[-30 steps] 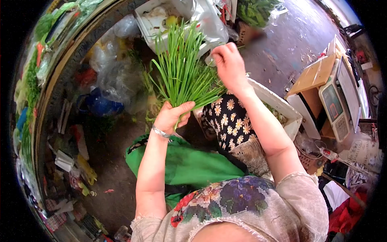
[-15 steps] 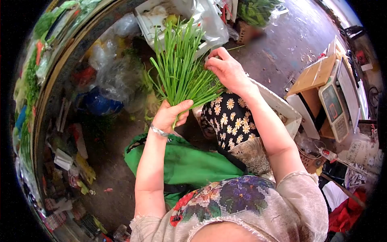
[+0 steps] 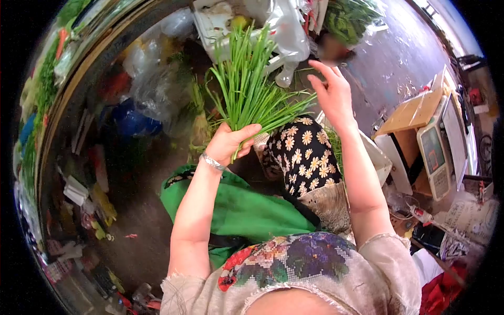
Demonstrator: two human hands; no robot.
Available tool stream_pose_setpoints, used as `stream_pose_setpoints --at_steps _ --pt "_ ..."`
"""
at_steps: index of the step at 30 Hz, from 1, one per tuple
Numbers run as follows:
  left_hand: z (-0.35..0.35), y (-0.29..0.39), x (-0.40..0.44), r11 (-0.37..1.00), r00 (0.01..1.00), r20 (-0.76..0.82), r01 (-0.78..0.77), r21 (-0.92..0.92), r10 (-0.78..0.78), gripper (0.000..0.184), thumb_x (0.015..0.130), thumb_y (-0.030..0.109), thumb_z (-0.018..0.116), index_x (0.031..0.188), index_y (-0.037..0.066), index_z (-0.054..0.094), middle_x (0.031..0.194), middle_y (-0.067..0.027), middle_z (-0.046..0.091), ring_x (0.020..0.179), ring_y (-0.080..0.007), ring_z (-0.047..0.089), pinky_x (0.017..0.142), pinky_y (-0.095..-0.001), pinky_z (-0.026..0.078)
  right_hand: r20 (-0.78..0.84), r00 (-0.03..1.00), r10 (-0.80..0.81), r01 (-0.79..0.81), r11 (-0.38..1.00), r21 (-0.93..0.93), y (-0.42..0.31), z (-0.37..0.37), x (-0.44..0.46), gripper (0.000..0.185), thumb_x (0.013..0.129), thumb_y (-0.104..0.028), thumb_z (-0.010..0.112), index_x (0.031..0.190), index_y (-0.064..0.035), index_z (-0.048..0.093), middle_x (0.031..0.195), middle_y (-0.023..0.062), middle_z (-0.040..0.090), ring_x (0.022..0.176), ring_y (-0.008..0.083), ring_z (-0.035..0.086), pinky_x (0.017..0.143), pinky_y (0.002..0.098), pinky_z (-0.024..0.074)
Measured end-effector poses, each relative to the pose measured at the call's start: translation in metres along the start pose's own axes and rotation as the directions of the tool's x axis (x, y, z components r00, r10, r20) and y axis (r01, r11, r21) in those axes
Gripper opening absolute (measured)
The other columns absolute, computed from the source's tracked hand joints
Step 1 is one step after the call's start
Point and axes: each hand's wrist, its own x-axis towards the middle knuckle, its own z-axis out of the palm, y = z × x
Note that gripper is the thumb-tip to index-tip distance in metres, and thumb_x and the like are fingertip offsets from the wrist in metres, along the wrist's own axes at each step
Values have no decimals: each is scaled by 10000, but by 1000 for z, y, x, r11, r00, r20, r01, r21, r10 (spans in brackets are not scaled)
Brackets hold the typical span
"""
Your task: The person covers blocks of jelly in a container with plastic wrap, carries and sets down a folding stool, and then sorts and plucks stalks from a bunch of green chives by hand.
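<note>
My left hand (image 3: 233,140) is closed around the lower end of a bunch of chives (image 3: 252,86). The green leaves fan out upward and to the right, and the stem ends poke out beneath my fist. Just right of the leaf tips, my right hand (image 3: 334,100) is raised with its fingers apart and nothing visible in it. Beneath the bunch is my knee in black daisy-print cloth (image 3: 307,155). A green cloth (image 3: 247,210) lies across my lap.
A white foam box (image 3: 380,155) holding some greens stands right of my knee, partly hidden by my forearm. Farther right is a scale (image 3: 434,149) beside a wooden box (image 3: 409,113). Clear plastic bags (image 3: 286,37) and leafy greens (image 3: 349,21) are ahead. A blue bag (image 3: 134,118) lies left.
My right hand has moved right, away from the leaves, and its bent fingers have spread. My left hand still grips the chives. The view has shifted slightly.
</note>
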Motion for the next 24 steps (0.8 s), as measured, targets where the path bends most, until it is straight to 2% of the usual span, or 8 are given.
stream_pose_setpoints --at_steps 3,6,8,13,17,20,23,24 --pt "-6 -3 3 999 997 64 -55 4 54 171 860 132 676 951 57 551 595 -2 511 448 -87 454 349 -229 325 46 996 -81 85 993 -86 -5 3 1 227 850 -161 626 1074 -134 652 1062 61 633 965 265 596 871 367 418" --pt "-4 0 3 993 993 63 -103 59 99 167 849 120 686 941 49 566 608 -19 545 446 -94 469 342 -235 324 2 915 -403 357 808 -468 -27 6 -3 177 848 -192 639 1011 -130 667 1040 45 642 1010 257 555 895 389 374" --pt "0 -1 4 991 993 34 -113 68 111 158 844 107 689 931 47 571 614 -23 554 444 -97 474 343 -236 323 30 965 -262 263 963 -62 -36 13 -4 196 834 -238 661 994 -125 670 1042 40 637 1049 267 517 896 415 352" --pt "-2 -10 9 952 984 41 -176 251 171 166 822 113 715 891 56 575 598 -12 541 426 -99 456 350 -238 318 183 982 -54 75 991 -111 -60 47 -20 598 719 -566 706 1019 -50 675 1064 130 589 1097 321 442 931 437 297" --pt "-5 -8 7 963 981 55 -196 188 188 276 827 258 735 940 76 561 624 9 518 461 -94 443 357 -230 317 293 954 65 -186 894 409 -30 77 -24 398 779 -348 711 999 -20 668 1013 151 612 1022 310 509 932 433 363" --pt "-2 -11 7 976 976 31 -217 0 217 348 845 338 710 1006 82 538 706 9 529 512 -98 461 364 -221 322 354 930 99 -295 776 557 -32 71 -25 307 796 -199 714 1005 16 652 938 120 667 873 220 610 803 329 476" --pt "4 -6 4 982 982 -11 -189 -21 189 370 864 372 681 1035 87 520 757 6 542 536 -99 481 365 -220 328 511 843 169 -521 494 696 -45 59 -25 246 842 -84 684 1066 2 628 982 34 666 886 104 597 829 255 468" --pt "5 -6 4 983 984 -45 -174 -52 172 347 871 358 676 1025 87 522 739 6 541 523 -97 481 364 -222 330 511 844 161 -517 499 696 -43 61 -25 254 840 -93 692 1066 4 628 975 35 667 891 106 597 833 255 466"
